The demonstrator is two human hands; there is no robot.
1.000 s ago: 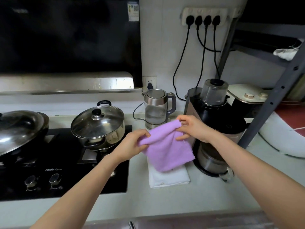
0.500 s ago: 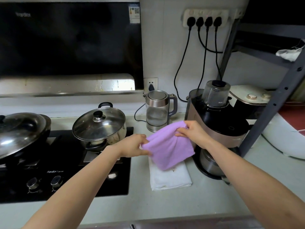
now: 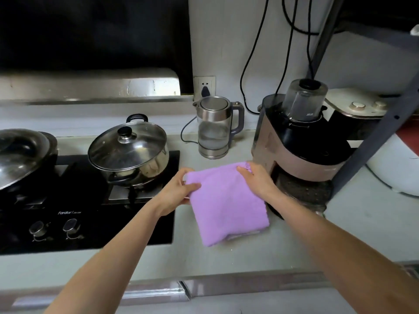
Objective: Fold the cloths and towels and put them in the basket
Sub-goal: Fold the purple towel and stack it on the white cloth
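In front of the kettle [image 3: 215,128], the folded cloth [image 3: 229,205] lay on the worktop [image 3: 249,252]; the left hand [image 3: 179,191] pinched its left corner, the right hand [image 3: 256,180] gripped its far edge.

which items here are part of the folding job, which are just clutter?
Job:
purple cloth, folded, lying on the counter
left hand, grip on the cloth's left edge
right hand, grip on its far right corner
No basket in view.

Clutter:
lidded pot on the hob
kettle
blender machine
wok lid
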